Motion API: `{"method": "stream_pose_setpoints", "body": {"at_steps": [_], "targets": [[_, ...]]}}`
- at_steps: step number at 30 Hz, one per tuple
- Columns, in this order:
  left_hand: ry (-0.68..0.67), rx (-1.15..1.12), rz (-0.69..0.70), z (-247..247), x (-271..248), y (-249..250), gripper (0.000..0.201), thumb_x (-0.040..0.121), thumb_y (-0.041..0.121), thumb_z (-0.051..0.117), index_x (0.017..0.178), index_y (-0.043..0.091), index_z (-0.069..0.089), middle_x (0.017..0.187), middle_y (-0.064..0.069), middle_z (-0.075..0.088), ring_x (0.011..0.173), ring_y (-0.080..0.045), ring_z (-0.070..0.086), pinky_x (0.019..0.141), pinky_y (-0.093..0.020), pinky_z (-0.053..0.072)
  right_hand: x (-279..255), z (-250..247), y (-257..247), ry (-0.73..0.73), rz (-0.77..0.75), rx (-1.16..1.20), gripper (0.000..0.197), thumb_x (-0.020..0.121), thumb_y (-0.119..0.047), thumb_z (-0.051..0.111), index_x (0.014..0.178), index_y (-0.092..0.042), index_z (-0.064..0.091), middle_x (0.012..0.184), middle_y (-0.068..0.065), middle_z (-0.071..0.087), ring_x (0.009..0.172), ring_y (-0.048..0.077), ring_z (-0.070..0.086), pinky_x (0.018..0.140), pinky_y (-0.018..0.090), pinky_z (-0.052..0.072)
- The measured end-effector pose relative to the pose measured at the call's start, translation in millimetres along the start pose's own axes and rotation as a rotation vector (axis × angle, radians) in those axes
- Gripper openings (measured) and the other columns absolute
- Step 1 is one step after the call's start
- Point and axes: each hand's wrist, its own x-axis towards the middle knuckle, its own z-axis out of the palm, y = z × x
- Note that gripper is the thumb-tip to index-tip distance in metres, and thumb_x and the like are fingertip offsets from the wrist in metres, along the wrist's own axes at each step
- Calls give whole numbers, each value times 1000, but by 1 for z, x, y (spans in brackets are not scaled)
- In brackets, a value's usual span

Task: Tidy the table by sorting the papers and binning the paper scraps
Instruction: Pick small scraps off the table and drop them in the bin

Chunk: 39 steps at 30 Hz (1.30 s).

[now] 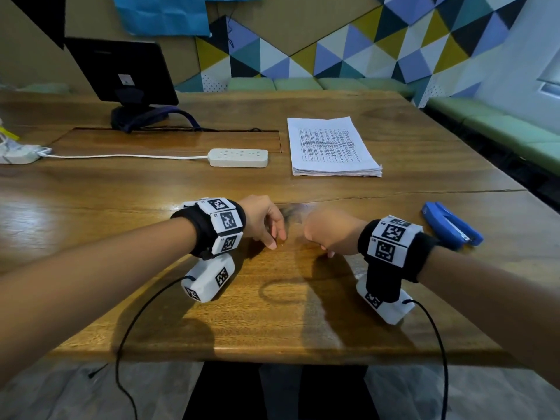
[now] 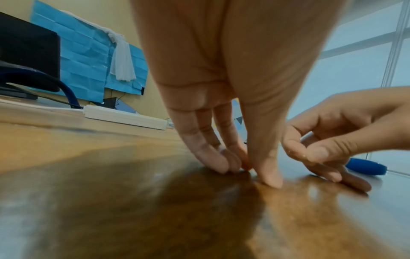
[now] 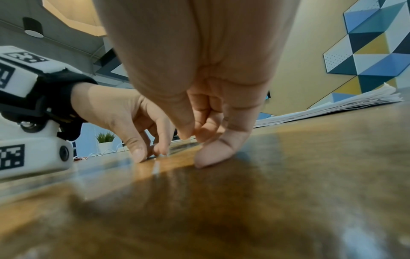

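Observation:
A stack of printed papers lies squared up at the back right of the wooden table; its edge shows in the right wrist view. Both hands meet near the table's middle front. My left hand has fairly straight fingers, and its fingertips and thumb tip touch the wood close together. My right hand is curled, thumb pressed to index finger just above the wood, its outer fingers resting on the table. A tiny shiny speck sits at that pinch, too small to identify. No scrap is plainly visible.
A blue stapler lies to the right of my right wrist. A white power strip with its cable runs across the middle. A black monitor stands at the back left. Green benches line the right side.

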Motion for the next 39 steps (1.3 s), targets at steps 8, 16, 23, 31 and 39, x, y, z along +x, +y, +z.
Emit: {"method": "stream_pose_setpoints", "body": {"at_steps": [8, 16, 23, 31, 39], "targets": [[88, 24, 57, 7, 2, 3, 20, 71, 20, 79, 91, 20, 76, 91, 1, 75, 81, -11, 65, 82, -27, 51, 0, 1, -2, 4, 25, -5, 11, 97, -11, 42, 95, -14, 53, 76, -5, 49, 58, 5, 51, 49, 14, 47], [131, 44, 77, 11, 6, 5, 12, 73, 20, 77, 84, 18, 76, 74, 12, 67, 68, 1, 55, 80, -24, 50, 1, 0, -2, -5, 46, -6, 10, 97, -12, 42, 94, -15, 51, 75, -7, 50, 57, 8, 55, 52, 17, 47], [79, 160, 82, 16, 4, 8, 9, 85, 15, 64, 90, 15, 71, 88, 5, 61, 83, -10, 54, 76, -20, 37, 1, 1, -3, 2, 44, -9, 11, 97, -11, 43, 93, -15, 52, 76, -8, 49, 59, 6, 54, 49, 14, 46], [142, 121, 31, 6, -1, 12, 10, 92, 11, 51, 89, 18, 57, 89, 6, 56, 86, -14, 53, 75, -20, 36, -11, 0, -1, -14, 51, 39, 13, 97, -9, 41, 94, -14, 52, 74, -3, 51, 61, 10, 54, 59, 20, 52], [267, 20, 36, 5, -17, 11, 5, 84, 15, 67, 79, 13, 65, 73, 12, 61, 74, -5, 57, 69, -18, 44, -29, -3, 1, -3, 19, 36, 16, 97, -6, 38, 93, -12, 53, 74, -3, 51, 65, 11, 54, 66, 25, 54]]}}
